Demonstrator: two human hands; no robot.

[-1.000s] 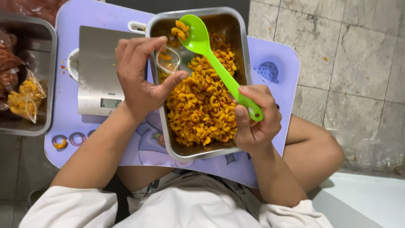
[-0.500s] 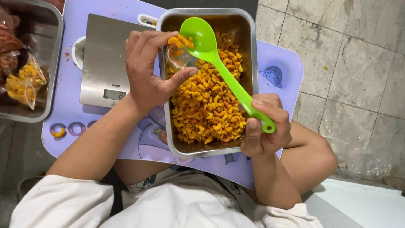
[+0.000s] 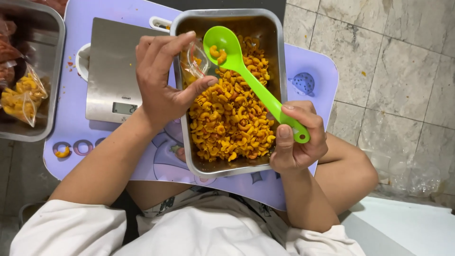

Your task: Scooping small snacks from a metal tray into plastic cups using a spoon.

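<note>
My right hand (image 3: 297, 140) grips the handle of a bright green plastic spoon (image 3: 237, 61), whose bowl is raised over the far end of a rectangular metal tray (image 3: 282, 57) and carries a few pieces of orange macaroni. The tray holds a heap of orange macaroni (image 3: 230, 121). My left hand (image 3: 163, 78) holds a small clear plastic bag (image 3: 194, 61) open at the tray's left rim, right beside the spoon's bowl. Some macaroni shows inside the bag.
A steel kitchen scale (image 3: 116, 71) stands left of the tray on a low purple table (image 3: 313, 71). Another metal tray (image 3: 45, 83) at far left holds filled bags of macaroni (image 3: 21, 95). One loose macaroni piece (image 3: 62, 152) lies on the table. Tiled floor lies to the right.
The spoon's bowl has tipped toward the bag and most of its macaroni has gone. Both hands keep their grips.
</note>
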